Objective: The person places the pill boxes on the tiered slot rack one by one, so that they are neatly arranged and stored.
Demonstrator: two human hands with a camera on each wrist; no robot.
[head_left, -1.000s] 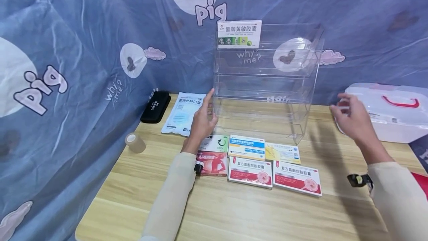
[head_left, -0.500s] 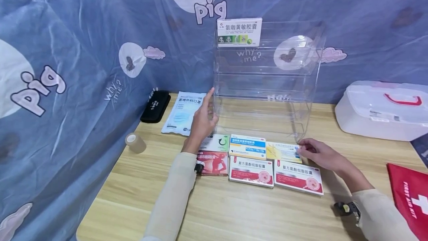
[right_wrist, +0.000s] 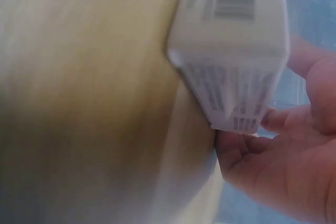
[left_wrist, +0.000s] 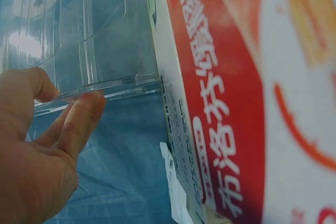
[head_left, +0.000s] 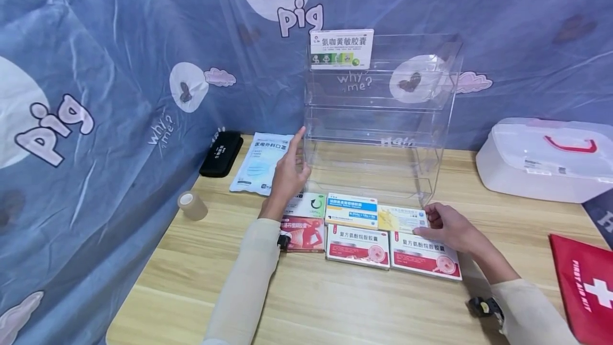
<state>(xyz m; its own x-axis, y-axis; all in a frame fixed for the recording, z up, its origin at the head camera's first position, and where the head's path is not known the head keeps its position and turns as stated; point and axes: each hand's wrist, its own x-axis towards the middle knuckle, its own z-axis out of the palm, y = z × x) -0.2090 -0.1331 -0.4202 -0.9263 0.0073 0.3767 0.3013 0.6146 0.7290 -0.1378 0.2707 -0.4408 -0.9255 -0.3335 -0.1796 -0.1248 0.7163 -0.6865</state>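
My left hand grips the left side edge of a clear acrylic display rack; in the left wrist view thumb and fingers lie on either side of that edge. A white-and-green medicine box stands at the rack's top left. My right hand pinches the right end of a yellow-and-white medicine box lying on the table, thumb at its front edge. Directly in front lies a red-and-white medicine box, whose white end fills much of the right wrist view.
More medicine boxes lie alongside: blue-and-white, red-and-white, green, and red. Left are a mask packet, black case and tape roll. Right are a white lidded box and red first aid pouch.
My right hand has come down leftward from beside the white lidded box to the yellow-and-white box, and its fingers have closed on that box's end. The left hand stays on the rack.
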